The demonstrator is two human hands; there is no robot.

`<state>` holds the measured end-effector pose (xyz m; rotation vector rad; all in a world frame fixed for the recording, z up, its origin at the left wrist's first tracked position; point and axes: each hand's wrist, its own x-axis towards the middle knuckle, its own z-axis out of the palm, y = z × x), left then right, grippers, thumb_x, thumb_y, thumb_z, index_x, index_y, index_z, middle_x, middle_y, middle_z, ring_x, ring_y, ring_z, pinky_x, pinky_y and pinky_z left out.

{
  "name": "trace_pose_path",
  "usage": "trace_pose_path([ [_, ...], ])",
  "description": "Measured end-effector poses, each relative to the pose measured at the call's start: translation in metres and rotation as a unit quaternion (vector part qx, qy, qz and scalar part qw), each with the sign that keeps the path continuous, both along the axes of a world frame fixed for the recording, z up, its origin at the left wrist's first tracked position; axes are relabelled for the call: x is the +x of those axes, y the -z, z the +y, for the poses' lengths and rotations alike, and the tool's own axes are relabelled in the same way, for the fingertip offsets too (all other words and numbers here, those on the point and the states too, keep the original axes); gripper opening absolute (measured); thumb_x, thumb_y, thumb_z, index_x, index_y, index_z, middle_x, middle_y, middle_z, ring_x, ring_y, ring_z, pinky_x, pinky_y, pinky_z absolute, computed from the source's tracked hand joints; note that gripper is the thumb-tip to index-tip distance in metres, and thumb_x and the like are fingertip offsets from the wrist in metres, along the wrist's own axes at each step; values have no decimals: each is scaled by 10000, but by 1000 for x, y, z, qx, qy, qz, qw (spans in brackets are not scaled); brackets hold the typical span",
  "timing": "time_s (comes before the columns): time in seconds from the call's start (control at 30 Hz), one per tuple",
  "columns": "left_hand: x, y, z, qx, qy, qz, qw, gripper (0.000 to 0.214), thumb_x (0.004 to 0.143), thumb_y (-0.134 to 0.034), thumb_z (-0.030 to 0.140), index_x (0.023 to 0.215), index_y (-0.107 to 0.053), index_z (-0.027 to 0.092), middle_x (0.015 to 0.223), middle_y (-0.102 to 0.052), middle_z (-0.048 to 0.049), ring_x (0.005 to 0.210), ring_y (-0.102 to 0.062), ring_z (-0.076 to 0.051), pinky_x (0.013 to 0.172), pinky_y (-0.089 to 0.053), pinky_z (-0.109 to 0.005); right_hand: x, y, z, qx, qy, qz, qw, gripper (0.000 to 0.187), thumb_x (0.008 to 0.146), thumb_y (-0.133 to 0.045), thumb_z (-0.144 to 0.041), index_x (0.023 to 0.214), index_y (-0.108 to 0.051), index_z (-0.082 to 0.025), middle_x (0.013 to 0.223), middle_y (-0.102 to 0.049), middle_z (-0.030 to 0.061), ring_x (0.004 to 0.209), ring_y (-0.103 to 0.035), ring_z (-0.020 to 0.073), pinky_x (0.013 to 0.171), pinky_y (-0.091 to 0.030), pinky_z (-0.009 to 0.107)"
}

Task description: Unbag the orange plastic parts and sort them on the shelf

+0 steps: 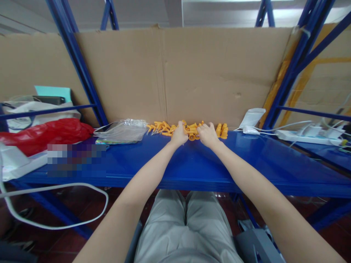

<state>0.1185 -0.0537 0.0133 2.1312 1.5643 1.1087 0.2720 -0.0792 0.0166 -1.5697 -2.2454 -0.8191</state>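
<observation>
Orange parts (192,129) appear light and stiff, best pinched mid-body; left hand (179,135) and right hand (207,134) are at them, grip indeterminable.

Orange pcs (192,130), detail too sm.

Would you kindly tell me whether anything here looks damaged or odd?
Only slightly: the cardboard panel behind the orange pieces has a small mark, perhaps a dent, toward its right side, interrupting its fairly plain surface.
</observation>
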Motion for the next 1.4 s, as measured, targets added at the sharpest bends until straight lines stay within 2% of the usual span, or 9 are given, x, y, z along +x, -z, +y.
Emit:
trace_pose_path([
  [0.1, 1, -2, 0, -87, 7, -34, 996, 556, 829, -584, 88, 1307, -319, 193, 798, -662, -40, 609, -694, -230, 558, -569, -338, 0, 0, 0, 17, -6, -3, 1000, 315, 951, -358, -115, 1068, -649, -143, 1055, -701, 160, 1058, -551, 292, 967, -326, 448],
  [0.2, 4, -1, 2, -113, 13, -69, 991, 565, 836, -604, 98, 1306, -307, 200, 713, -622, 11, 490, -645, -188, 485, -555, -307, 1, -1, -1, 22, -2, 7, 1000, 328, 957, -337, -116, 1074, -641, -155, 1069, -690, 159, 1057, -541, 290, 974, -314, 438],
  [0.37, 6, -3, -2, -145, 23, -115, 983, 570, 828, -617, 62, 1285, -300, 183, 762, -646, -10, 437, -607, -119, 502, -583, -297, 0, -3, -6, 13, 15, -1, 1000, 367, 966, -302, -98, 1145, -619, -142, 1102, -677, 163, 1082, -552, 292, 984, -314, 446],
  [0.63, 4, -10, -12, -198, 21, -156, 968, 602, 822, -635, 72, 1317, -308, 172, 763, -657, -1, 480, -625, -103, 545, -594, -255, 1, 0, 0, 56, 22, -19, 998, 396, 949, -267, -74, 1150, -602, -138, 1065, -683, 154, 1032, -558, 280, 957, -330, 434],
  [0.77, 4, -6, -9, -176, 16, -100, 979, 588, 821, -632, 88, 1314, -329, 193, 683, -616, 43, 439, -580, -92, 494, -555, -221, 5, 3, 4, 39, 33, -6, 999, 414, 933, -285, -60, 1232, -570, -92, 1125, -673, 185, 1069, -567, 295, 962, -332, 451],
  [0.93, -1, 0, -2, -93, 11, -42, 995, 469, 857, -605, 166, 1274, -394, 213, 666, -614, 36, 472, -601, -130, 502, -540, -250, 13, 6, 6, -4, -1, -1, 1000, 373, 935, -475, -196, 1279, -542, -69, 1191, -657, 218, 1129, -566, 313, 1006, -307, 465],
  [1.03, -5, 1, -1, -54, 6, -29, 998, 448, 850, -604, 168, 1257, -424, 213, 763, -673, -8, 577, -662, -176, 584, -562, -299, 14, 8, 5, -19, -36, 6, 999, 359, 958, -492, -271, 1270, -565, -111, 1225, -654, 195, 1147, -564, 310, 1028, -294, 476],
  [1.2, -5, 4, 3, 13, 6, -15, 1000, 439, 818, -620, 119, 1213, -445, 197, 1010, -718, -83, 890, -709, -220, 815, -550, -343, 10, 5, 3, -21, -30, 1, 999, 294, 963, -479, -218, 1208, -627, -148, 1211, -652, 162, 1168, -544, 297, 1039, -283, 478],
  [1.4, -3, 8, 6, 47, -3, 21, 999, 421, 812, -623, 182, 1200, -459, 180, 1104, -705, -128, 1036, -685, -240, 887, -518, -355, 10, 1, -1, 1, 1, 0, 1000, 272, 935, -520, -198, 1181, -621, -139, 1174, -640, 164, 1125, -531, 295, 979, -311, 454],
])
